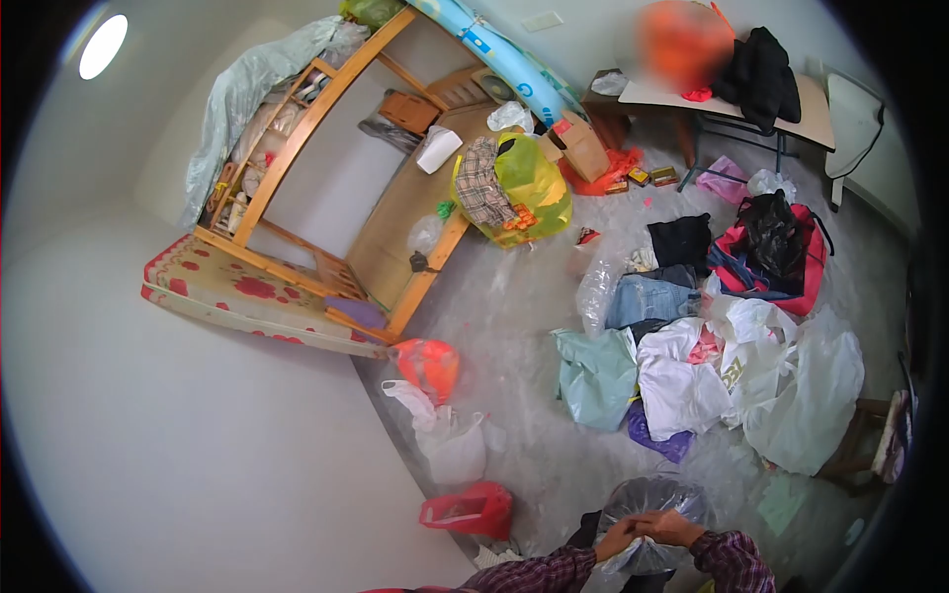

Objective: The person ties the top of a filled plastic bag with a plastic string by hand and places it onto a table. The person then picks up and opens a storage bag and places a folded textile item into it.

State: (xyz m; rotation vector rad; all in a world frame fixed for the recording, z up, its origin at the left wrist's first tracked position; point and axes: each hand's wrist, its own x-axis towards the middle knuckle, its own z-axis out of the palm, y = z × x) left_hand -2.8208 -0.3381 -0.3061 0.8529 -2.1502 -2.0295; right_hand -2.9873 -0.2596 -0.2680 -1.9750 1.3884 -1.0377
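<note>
Low in the head view, my left hand [617, 541] and my right hand [669, 528] are close together over a clear plastic bag [660, 494]. Fingers of both hands are closed on the bag's gathered plastic, and the bag spreads out above and below them. What the bag contains, if anything, I cannot make out. Just beyond it lie a purple bag or cloth [660, 435], a white garment [682, 385] and a pale green bag [596, 379].
Folded jeans [652, 296], a red open bag [806, 287] and large white plastic bags [801, 395] cover the floor to the right. A wooden bunk bed [287, 148] and a mattress [227, 292] stand left. Red bags [470, 509] line the wall; a table [801, 124] stands behind.
</note>
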